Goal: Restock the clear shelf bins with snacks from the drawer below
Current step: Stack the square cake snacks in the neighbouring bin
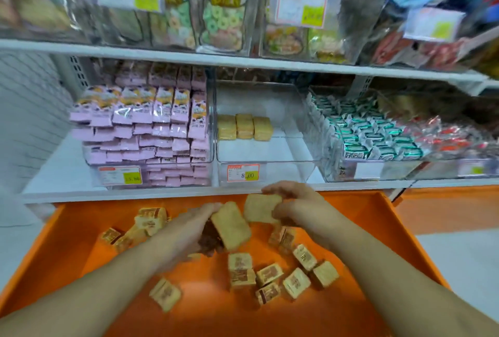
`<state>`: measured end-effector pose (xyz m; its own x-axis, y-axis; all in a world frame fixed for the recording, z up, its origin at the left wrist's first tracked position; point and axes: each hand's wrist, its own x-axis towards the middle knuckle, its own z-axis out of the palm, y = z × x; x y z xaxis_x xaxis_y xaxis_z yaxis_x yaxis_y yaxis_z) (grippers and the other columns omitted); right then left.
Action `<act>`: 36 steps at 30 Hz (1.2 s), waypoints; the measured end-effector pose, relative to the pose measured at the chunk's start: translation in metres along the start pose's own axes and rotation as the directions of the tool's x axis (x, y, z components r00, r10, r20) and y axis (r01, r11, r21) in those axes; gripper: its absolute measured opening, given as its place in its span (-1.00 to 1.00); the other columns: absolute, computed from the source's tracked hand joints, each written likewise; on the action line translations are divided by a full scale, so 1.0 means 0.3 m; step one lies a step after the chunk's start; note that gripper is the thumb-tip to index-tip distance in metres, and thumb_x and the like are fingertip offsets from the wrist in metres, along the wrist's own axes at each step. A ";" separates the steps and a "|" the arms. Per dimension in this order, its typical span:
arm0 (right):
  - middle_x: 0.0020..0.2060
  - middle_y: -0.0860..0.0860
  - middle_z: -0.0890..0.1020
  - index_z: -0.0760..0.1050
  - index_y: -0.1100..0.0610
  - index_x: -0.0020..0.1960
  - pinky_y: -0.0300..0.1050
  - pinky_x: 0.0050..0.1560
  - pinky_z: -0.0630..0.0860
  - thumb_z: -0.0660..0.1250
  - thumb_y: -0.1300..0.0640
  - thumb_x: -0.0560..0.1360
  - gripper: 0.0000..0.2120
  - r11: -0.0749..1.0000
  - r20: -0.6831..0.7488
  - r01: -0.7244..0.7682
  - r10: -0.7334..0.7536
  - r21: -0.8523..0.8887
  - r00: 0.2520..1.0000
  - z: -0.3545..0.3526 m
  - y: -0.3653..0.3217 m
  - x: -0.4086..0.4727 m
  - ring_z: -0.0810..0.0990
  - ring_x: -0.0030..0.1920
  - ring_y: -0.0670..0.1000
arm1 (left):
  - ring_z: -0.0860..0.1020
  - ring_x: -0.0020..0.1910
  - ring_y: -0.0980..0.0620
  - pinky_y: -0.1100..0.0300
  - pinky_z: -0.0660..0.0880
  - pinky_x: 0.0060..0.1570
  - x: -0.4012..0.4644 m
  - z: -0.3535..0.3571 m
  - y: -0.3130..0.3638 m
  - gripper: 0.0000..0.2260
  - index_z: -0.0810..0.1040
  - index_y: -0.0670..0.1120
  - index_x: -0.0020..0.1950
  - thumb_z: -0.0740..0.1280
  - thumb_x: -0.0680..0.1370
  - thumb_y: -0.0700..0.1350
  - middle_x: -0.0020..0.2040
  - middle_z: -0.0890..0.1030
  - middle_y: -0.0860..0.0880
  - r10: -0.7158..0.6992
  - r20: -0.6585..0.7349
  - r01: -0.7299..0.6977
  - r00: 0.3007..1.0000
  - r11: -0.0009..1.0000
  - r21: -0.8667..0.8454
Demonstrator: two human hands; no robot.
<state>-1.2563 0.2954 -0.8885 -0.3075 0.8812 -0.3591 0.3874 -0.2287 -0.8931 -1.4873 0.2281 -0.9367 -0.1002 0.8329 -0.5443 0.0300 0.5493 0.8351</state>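
Observation:
An orange drawer (81, 228) stands pulled out below the shelf, with several tan wrapped snack packs (270, 274) scattered in it. My left hand (194, 226) grips a stack of these packs (231, 224) above the drawer's middle. Just to the right, my right hand (294, 204) holds another tan pack (260, 207) near the drawer's back edge. Right above, a clear middle bin (267, 169) with an 8.00 price tag holds three yellow packs (244, 127) at its back left.
A clear bin of pink packs (143, 131) fills the left of the shelf, a bin of green-and-white packs (372, 137) the right, red packs (448, 139) beyond. The upper shelf (243, 60) carries more bins of bagged snacks. White floor lies to the right.

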 end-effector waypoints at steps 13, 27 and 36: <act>0.30 -0.15 0.58 0.44 -0.24 0.46 -0.05 0.16 0.65 0.59 0.30 0.45 -0.26 0.942 -0.025 0.291 -0.291 0.167 0.956 -0.134 -0.136 -0.199 0.71 0.12 -0.01 | 0.72 -0.12 -0.24 -0.02 0.64 -0.22 -0.219 0.180 0.374 -0.49 0.39 -0.12 0.34 0.53 0.48 -0.33 0.11 0.68 -0.29 0.175 0.064 -0.163 0.983 0.975 -0.152; 0.07 0.07 0.68 0.59 -0.10 0.17 -0.35 -0.38 0.44 0.49 0.38 0.50 -0.57 0.910 -0.254 0.410 -0.413 -0.064 0.875 -0.323 -0.192 0.063 0.62 -0.33 -0.24 | 0.69 -0.03 -0.09 -0.08 0.71 -0.18 0.114 0.269 0.575 -0.37 0.33 0.03 0.24 0.60 0.37 -0.32 0.14 0.55 -0.12 0.396 0.008 -0.388 0.918 0.894 0.223; 0.22 -0.28 0.61 0.64 -0.14 0.24 -0.12 0.24 0.60 0.60 0.29 0.43 -0.50 0.797 -0.409 0.534 -0.603 -0.282 0.685 -0.356 -0.129 0.170 0.61 0.23 -0.20 | 0.44 0.19 -0.04 0.05 0.41 0.27 0.461 0.312 0.629 -0.33 0.57 0.18 0.26 0.55 0.22 0.40 0.16 0.49 0.08 0.614 0.116 -0.439 0.781 0.408 0.800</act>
<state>-1.1942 0.3934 -0.8435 -0.0892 0.9107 0.4033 0.3894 0.4046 -0.8275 -1.4023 0.4531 -0.8618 0.0551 0.9954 0.0788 0.8522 -0.0880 0.5157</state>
